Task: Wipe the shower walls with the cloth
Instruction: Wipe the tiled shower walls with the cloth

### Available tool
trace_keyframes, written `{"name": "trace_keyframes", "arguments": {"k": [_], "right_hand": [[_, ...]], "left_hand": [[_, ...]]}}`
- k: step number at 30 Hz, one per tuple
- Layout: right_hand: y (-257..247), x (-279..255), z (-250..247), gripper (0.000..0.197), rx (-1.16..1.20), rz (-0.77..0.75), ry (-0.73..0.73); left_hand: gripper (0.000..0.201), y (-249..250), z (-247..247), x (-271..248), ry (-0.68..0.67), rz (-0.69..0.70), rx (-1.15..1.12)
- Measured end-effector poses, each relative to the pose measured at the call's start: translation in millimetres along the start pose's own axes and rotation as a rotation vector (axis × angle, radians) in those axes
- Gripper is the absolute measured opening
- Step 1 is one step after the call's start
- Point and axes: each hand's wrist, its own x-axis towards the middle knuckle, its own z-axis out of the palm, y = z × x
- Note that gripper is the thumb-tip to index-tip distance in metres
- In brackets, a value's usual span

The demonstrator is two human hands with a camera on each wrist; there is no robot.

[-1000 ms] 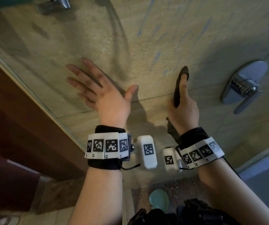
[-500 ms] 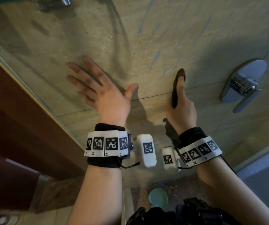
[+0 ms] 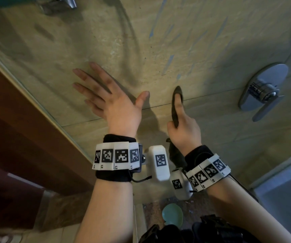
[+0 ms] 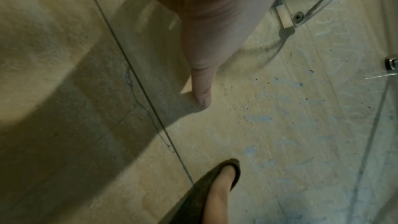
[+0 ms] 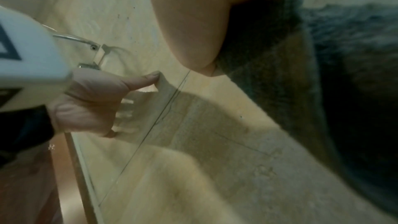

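Note:
The beige tiled shower wall (image 3: pixel 202 41) fills the head view, marked with blue streaks (image 3: pixel 167 64). My left hand (image 3: pixel 113 95) lies flat on it, fingers spread and straight, thumb (image 4: pixel 202 94) touching the tile. Just right of it, my right hand (image 3: pixel 183 127) holds a dark cloth (image 3: pixel 174 111) against the wall over the tile joint. One finger is stretched out with the cloth wrapped round its tip (image 4: pixel 234 164). The cloth's tail hangs down past the wrist. In the right wrist view the cloth (image 5: pixel 269 67) sits between palm and wall. The other right fingers are hidden.
A chrome shower valve with a lever (image 3: pixel 264 92) sticks out of the wall at the right. A glass panel edge (image 3: pixel 27 95) and brown wood (image 3: pixel 18 146) run along the left. A metal bracket (image 3: pixel 67 1) is at the top. A pale green round object (image 3: pixel 172 214) lies on the floor below.
My right hand has slid the cloth left and a little down the wall, closer to the left thumb. The left hand has stayed flat in place.

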Motion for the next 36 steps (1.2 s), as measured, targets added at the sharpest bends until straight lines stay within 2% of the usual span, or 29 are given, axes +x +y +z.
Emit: {"name": "trace_keyframes", "arguments": {"k": [6, 10, 14, 18, 22, 26, 31, 36], "right_hand": [[-10.3, 11.3, -27.7, 0.084, -0.111, -0.049, 0.07], [-16.6, 14.4, -33.2, 0.086, -0.105, -0.017, 0.129], [-22.3, 8.4, -19.6, 0.09, -0.023, 0.035, 0.055], [-20.5, 5.3, -9.8, 0.087, -0.074, -0.024, -0.027], [-21.5, 12.2, -23.2, 0.085, -0.122, -0.047, 0.051], [-26.3, 15.5, -33.2, 0.087, -0.142, -0.002, 0.13], [-25.5, 8.2, -22.3, 0.09, -0.04, 0.091, 0.069], [-27.5, 2.5, -12.9, 0.087, -0.065, 0.028, -0.017]], "left_hand": [[0.129, 0.1, -0.7, 0.6, -0.01, -0.011, -0.002], [0.129, 0.4, -0.9, -0.4, -0.012, -0.01, -0.008], [0.129, 0.0, 0.5, -0.4, 0.01, -0.003, 0.001], [0.129, -1.3, 1.1, 0.3, 0.015, 0.003, -0.001], [0.13, -1.2, 2.3, -0.5, 0.026, 0.005, 0.006], [0.13, -1.3, 2.6, -0.9, 0.031, 0.006, 0.003], [0.13, -1.9, 2.4, -1.1, 0.029, 0.009, 0.008], [0.131, -2.7, 3.4, -0.6, 0.042, 0.012, 0.018]]}}
